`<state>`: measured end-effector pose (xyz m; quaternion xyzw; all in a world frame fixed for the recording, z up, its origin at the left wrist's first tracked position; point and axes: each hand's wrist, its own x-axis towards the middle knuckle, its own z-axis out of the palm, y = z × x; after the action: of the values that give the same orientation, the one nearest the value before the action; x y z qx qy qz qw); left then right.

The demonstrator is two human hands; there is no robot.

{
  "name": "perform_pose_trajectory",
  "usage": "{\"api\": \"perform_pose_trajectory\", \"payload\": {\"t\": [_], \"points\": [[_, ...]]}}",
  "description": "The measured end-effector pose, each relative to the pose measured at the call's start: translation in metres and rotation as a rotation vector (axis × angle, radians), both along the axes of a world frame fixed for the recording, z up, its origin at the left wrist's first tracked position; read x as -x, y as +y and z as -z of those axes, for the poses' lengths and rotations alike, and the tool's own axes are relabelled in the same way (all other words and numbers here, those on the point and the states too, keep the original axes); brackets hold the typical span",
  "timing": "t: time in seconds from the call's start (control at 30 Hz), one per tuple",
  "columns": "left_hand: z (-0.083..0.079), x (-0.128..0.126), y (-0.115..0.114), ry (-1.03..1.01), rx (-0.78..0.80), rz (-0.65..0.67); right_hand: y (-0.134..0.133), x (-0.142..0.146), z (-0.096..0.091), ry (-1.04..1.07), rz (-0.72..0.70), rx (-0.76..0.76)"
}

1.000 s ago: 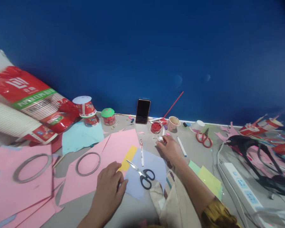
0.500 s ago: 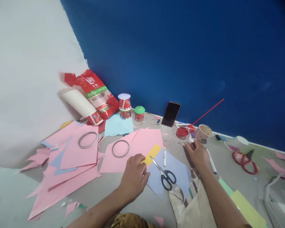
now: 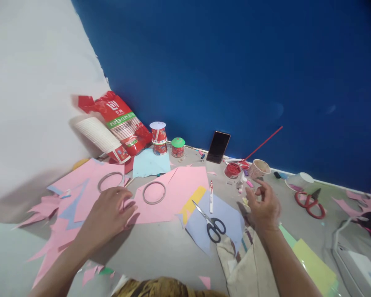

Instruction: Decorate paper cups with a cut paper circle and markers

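Note:
My left hand (image 3: 108, 212) is held over the pink paper sheets (image 3: 80, 206) at the left, close to a grey ring (image 3: 110, 181). Its thumb stands apart from the fingers and nothing shows in it. My right hand (image 3: 264, 206) hovers at the right with fingers apart and holds nothing that I can see. Just beyond it lie a small white object (image 3: 241, 180) and a pink piece (image 3: 250, 183). Between my hands, black-handled scissors (image 3: 212, 226) rest on blue paper (image 3: 231, 216), with a white marker (image 3: 211, 200) and a yellow strip (image 3: 195, 200) beside them.
A second grey ring (image 3: 153, 202) lies on pink paper. Along the wall stand a red paper-cup bag (image 3: 120, 119), stacked cups (image 3: 95, 134), decorated cup pieces (image 3: 159, 136), a phone (image 3: 218, 146) and a paper cup (image 3: 259, 167). Red-handled scissors (image 3: 311, 204) lie right; a cloth bag (image 3: 250, 268) lies in front.
My left hand has moved left from the yellow strip to the pink sheets. My right hand has drawn back from the small white object and its fingers have opened. The view has shifted slightly.

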<state>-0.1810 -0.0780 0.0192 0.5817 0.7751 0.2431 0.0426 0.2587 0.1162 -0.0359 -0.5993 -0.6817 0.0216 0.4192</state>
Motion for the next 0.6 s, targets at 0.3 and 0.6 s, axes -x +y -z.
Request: {"api": "perform_pose_trajectory", "payload": {"t": [0.3, 0.6], "points": [[0.03, -0.04, 0.02, 0.126, -0.006, 0.266, -0.043, 0.041, -0.007, -0.272, -0.678, 0.326], [0.007, -0.064, 0.086, 0.259, 0.299, 0.136, -0.057, 0.06, 0.006, -0.472, -0.815, 0.377]]}}
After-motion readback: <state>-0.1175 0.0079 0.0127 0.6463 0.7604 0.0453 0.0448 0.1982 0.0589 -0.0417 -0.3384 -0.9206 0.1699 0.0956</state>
